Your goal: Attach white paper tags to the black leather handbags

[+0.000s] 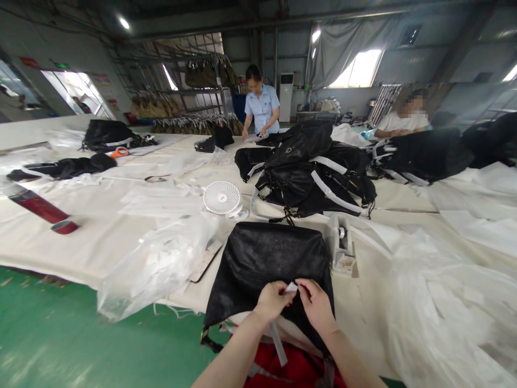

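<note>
A black handbag (278,250) lies flat at the table's near edge, its lower part hanging toward me. Over it, my left hand (271,302) is closed in a pinch on a small white strip (291,287). My right hand (315,303) pinches at the other end of that strip, thumb and fingers together. Below my left hand hangs a pale, translucent band (278,345); whether it joins the strip is hidden by the fingers. A ring and short strap end (208,338) show at the bag's lower left corner.
A tape dispenser (342,245) stands right of the bag, with a white fan (222,198) beyond. Black bags (299,172) are piled behind. Clear plastic bags (161,258) lie left and right. Across the table stands a person in a blue shirt (262,108); another person (404,118) is at right.
</note>
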A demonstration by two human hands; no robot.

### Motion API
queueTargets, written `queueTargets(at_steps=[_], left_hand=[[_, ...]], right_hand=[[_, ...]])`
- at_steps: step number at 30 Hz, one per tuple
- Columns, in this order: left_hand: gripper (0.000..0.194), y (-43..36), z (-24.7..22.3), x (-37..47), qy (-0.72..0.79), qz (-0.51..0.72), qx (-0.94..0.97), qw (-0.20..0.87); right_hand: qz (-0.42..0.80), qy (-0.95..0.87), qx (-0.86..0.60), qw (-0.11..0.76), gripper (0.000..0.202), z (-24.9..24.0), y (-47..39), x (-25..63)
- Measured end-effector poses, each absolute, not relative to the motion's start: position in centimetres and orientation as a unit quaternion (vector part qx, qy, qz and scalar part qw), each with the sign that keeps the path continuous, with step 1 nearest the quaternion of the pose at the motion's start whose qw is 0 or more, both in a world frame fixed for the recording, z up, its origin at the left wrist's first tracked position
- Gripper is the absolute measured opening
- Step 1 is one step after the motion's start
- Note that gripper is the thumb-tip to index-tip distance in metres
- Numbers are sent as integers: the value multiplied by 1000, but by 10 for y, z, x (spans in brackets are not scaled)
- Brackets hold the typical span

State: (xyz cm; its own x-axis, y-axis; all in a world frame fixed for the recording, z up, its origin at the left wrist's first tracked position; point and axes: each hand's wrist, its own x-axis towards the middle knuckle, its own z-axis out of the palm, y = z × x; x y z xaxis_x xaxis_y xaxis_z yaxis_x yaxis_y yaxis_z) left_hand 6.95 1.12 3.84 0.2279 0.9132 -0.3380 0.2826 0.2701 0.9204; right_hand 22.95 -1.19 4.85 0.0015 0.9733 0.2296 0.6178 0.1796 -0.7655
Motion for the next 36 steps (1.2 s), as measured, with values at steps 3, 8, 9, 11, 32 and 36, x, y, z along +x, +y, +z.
queueTargets(at_steps=[3, 8, 9, 11, 32, 36], left_hand=[[19, 9, 45, 68, 538, 267, 571, 560], [22, 9, 51, 66, 547, 242, 597, 535], [24, 9, 52, 66, 548, 238, 597, 535], [25, 9, 54, 66, 551, 233, 598, 533], [26, -7, 68, 95, 656, 245, 593, 397], [24, -7, 66, 97, 670, 236, 592, 381]], right_hand=[[281, -645, -599, 383, 28, 50, -10, 232], [318, -606, -618, 386, 29, 47, -9, 232], [320, -603, -621, 386, 29, 46, -10, 231], [319, -598, -623, 391, 29, 45, -11, 229], [249, -571, -635, 456, 25, 49, -23, 227], [227, -603, -611, 459, 22, 47, -26, 224]])
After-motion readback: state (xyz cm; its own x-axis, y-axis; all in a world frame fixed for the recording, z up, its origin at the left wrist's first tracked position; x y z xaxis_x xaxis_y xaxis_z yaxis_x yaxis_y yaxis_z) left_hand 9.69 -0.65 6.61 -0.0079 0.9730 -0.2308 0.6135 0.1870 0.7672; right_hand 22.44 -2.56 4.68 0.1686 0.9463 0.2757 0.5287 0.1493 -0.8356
